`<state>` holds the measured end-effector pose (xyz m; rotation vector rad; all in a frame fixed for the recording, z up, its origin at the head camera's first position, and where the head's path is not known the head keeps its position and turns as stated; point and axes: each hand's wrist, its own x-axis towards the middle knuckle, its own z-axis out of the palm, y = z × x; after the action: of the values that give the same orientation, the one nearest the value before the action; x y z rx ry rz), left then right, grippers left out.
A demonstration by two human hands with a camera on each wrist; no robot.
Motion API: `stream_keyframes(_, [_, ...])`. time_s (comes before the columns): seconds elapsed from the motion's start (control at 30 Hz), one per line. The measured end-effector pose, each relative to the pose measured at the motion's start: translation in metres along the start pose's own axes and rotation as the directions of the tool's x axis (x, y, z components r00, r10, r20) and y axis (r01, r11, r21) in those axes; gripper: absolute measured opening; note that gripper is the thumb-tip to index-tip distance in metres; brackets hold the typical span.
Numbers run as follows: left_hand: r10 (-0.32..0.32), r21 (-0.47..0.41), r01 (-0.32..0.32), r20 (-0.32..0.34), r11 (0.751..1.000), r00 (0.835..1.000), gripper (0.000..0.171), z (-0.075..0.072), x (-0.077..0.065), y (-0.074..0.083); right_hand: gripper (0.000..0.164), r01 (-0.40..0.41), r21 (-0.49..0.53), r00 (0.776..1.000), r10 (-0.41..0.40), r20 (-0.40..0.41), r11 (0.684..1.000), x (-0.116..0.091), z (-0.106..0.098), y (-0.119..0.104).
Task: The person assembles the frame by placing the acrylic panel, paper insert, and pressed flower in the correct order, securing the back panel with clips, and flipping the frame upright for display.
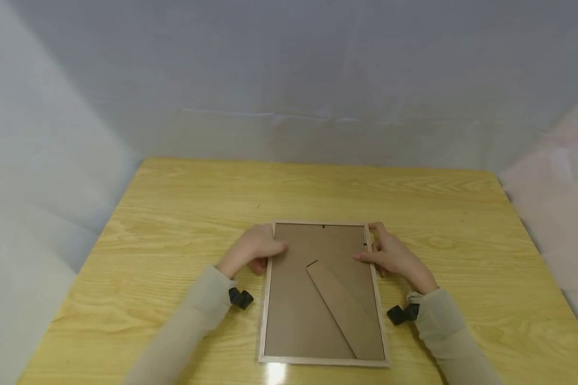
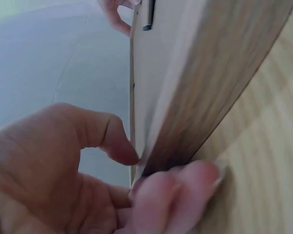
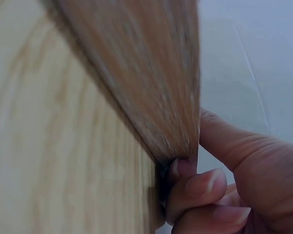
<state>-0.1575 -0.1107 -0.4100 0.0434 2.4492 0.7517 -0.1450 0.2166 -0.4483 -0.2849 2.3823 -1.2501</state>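
A picture frame (image 1: 294,310) lies back side up on the table, its brown backboard bordered by a thin pale wooden rim. Folded slantwise against the backboard is the stand leg (image 1: 342,310). My left hand (image 1: 256,247) grips the left side near the far corner, thumb over the rim and curled fingers at the outer edge. Opposite it, my right hand (image 1: 396,254) holds the right side, its thumb on the backboard. The left wrist view has the wooden side edge (image 2: 210,83) close up, fingertips at its underside. In the right wrist view, curled fingers meet the other edge (image 3: 141,73) low down.
The wood-grain table (image 1: 173,214) extends on both sides of the frame and behind it. Pale sheeting (image 1: 318,80) hangs behind the table and along its left and right sides. Small black devices (image 1: 241,298) sit at both wrists.
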Motion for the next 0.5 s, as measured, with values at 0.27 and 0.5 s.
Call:
stream_keyframes(0.27, [0.178, -0.146, -0.149, 0.21, 0.978, 0.961, 0.048, -0.021, -0.013, -0.013, 0.093, 0.0, -0.008, 1.0, 0.0, -0.014, 1.0, 0.0, -0.002, 0.001])
stream_keyframes(0.5, [0.243, -0.246, -0.167, 0.319, 0.955, 0.916, 0.028, -0.004, -0.045, -0.028, 0.085, 0.086, -0.088, 0.996, -0.088, -0.028, 0.992, -0.013, 0.0, 0.006])
